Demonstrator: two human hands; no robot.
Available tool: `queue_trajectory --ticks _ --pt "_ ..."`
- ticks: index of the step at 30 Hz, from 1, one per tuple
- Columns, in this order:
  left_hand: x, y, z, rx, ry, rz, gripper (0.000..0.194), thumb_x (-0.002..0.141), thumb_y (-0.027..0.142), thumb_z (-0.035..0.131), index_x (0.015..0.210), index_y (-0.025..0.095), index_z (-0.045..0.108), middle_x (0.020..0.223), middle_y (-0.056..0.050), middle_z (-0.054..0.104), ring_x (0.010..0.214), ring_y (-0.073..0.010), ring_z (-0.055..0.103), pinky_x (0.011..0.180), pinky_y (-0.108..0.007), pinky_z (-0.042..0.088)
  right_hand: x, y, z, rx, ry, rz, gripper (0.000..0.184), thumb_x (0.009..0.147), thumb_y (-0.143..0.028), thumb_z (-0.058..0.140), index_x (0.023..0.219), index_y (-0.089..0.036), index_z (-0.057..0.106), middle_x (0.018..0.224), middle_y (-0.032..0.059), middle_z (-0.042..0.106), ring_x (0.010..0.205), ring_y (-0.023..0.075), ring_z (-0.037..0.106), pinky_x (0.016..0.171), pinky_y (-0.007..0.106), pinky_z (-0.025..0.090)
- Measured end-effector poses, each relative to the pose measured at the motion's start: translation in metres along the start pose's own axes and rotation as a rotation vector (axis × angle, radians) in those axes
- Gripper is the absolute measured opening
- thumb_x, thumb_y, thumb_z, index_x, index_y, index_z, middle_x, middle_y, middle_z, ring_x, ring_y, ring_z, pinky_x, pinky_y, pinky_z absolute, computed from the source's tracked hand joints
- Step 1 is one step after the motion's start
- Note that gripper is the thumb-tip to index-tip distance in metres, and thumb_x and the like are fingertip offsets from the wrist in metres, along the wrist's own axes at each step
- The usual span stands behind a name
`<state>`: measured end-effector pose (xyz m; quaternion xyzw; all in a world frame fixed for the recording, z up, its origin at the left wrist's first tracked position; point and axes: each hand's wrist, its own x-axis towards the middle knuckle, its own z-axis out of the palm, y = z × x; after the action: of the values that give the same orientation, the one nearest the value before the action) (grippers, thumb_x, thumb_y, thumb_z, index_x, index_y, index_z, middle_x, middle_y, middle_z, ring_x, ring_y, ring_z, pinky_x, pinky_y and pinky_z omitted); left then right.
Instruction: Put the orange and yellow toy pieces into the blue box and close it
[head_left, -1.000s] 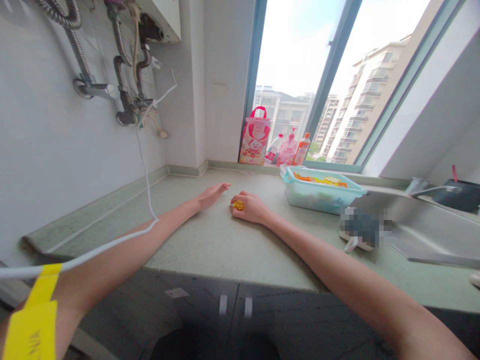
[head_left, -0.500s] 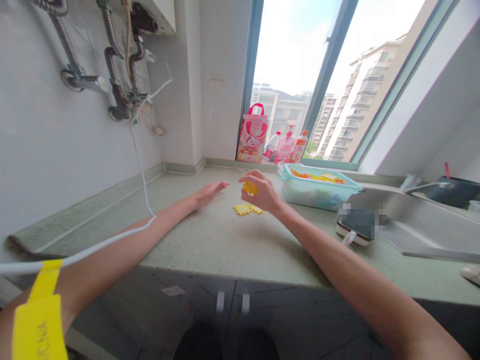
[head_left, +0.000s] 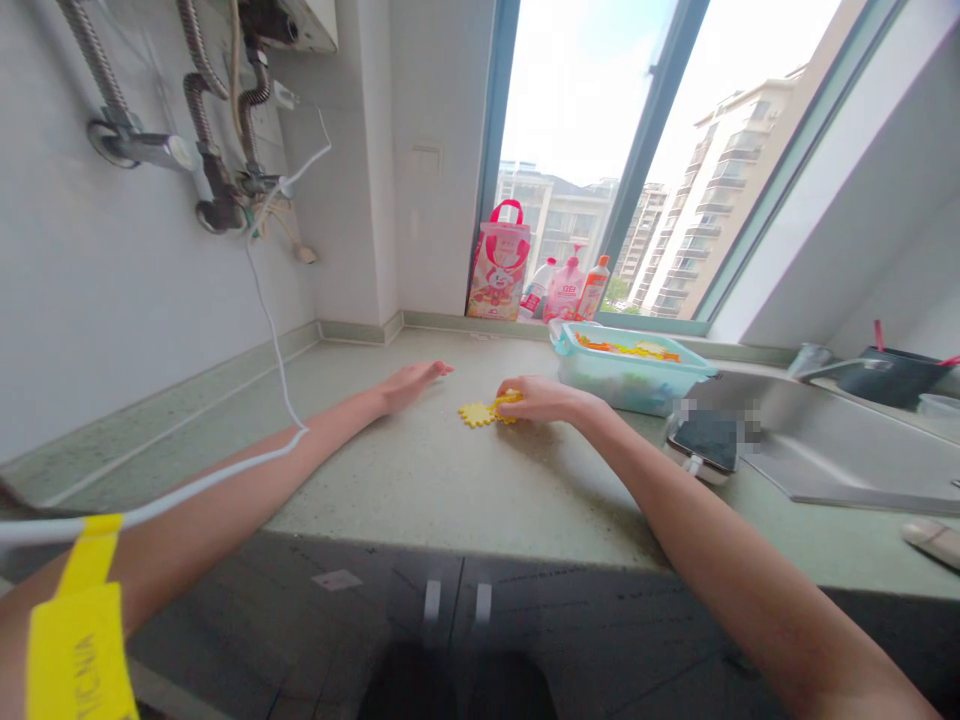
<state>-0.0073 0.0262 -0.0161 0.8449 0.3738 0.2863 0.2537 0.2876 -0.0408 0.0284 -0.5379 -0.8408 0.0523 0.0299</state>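
My right hand [head_left: 544,400] rests low on the green counter [head_left: 420,480], its fingers pinched on a small yellow toothed piece [head_left: 507,402]. That piece touches another flat yellow gear-shaped piece [head_left: 475,413] lying on the counter just left of it. My left hand [head_left: 411,381] lies flat on the counter a little farther left, fingers stretched out and holding nothing. A turquoise plastic box [head_left: 628,373] with several orange and yellow pieces stands just behind my right hand.
A phone [head_left: 705,443] lies right of the box beside a steel sink [head_left: 847,455]. A pink bag [head_left: 498,262] and bottles [head_left: 571,290] stand at the window. A white cable [head_left: 277,350] hangs from wall pipes across my left arm. A dark pot [head_left: 892,375] sits far right.
My right hand lifted a yellow piece off the counter, exposing other yellow pieces, then came back down and set it against them. My left hand stayed flat.
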Motion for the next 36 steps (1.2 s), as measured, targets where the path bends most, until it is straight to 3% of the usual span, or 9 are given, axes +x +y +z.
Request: queue_trajectory --ticks 6,13,20,25,33,36 --pt "0.001 0.000 0.000 0.009 -0.010 0.000 0.103 0.091 0.091 0.018 0.140 0.014 0.065 0.145 -0.018 0.063 0.138 -0.0358 0.054 0.122 -0.045 0.034 -0.001 0.006 0.000 0.059 0.013 -0.015 0.041 0.080 -0.038 0.078 0.118 -0.024 0.075 0.102 0.0070 0.076 0.088 0.0234 0.068 0.075 0.030 0.048" --pt "0.002 -0.001 0.001 0.018 -0.036 -0.007 0.102 0.092 0.091 0.018 0.140 0.015 0.065 0.147 -0.018 0.062 0.139 -0.0365 0.054 0.122 -0.047 0.034 0.002 -0.013 0.006 0.188 0.367 -0.279 0.043 0.080 -0.026 0.078 0.123 -0.023 0.072 0.108 0.0057 0.070 0.087 0.0172 0.064 0.086 0.030 0.048" --pt "0.003 0.001 0.000 0.061 -0.042 -0.009 0.102 0.089 0.094 0.019 0.135 0.018 0.069 0.146 -0.016 0.063 0.137 -0.0365 0.055 0.123 -0.047 0.032 0.012 -0.037 0.031 0.072 0.168 -0.254 0.034 0.097 -0.044 0.065 0.126 -0.028 0.073 0.110 0.0084 0.065 0.086 0.0194 0.063 0.090 0.034 0.048" --pt "0.004 0.000 -0.001 0.085 -0.051 -0.025 0.106 0.087 0.096 0.017 0.135 0.018 0.070 0.145 -0.017 0.063 0.139 -0.0389 0.053 0.123 -0.051 0.031 0.008 -0.034 0.025 0.131 0.171 -0.278 0.046 0.091 -0.061 0.073 0.125 -0.031 0.075 0.113 0.0083 0.065 0.088 0.0200 0.063 0.091 0.035 0.049" --pt "0.005 -0.005 -0.003 0.035 -0.038 -0.038 0.105 0.088 0.094 0.018 0.135 0.016 0.070 0.144 -0.017 0.064 0.138 -0.0375 0.055 0.123 -0.050 0.034 0.009 -0.035 0.027 0.140 0.237 -0.369 0.035 0.083 -0.047 0.083 0.111 -0.026 0.079 0.096 0.0032 0.068 0.085 0.0182 0.064 0.087 0.030 0.049" --pt "0.004 -0.005 -0.003 0.020 -0.038 -0.038 0.104 0.087 0.096 0.021 0.133 0.016 0.071 0.145 -0.018 0.064 0.139 -0.0380 0.054 0.124 -0.051 0.033 0.005 -0.026 0.014 0.058 0.319 -0.420 0.035 0.080 -0.043 0.085 0.110 -0.027 0.078 0.098 0.0032 0.068 0.083 0.0175 0.063 0.083 0.029 0.049"
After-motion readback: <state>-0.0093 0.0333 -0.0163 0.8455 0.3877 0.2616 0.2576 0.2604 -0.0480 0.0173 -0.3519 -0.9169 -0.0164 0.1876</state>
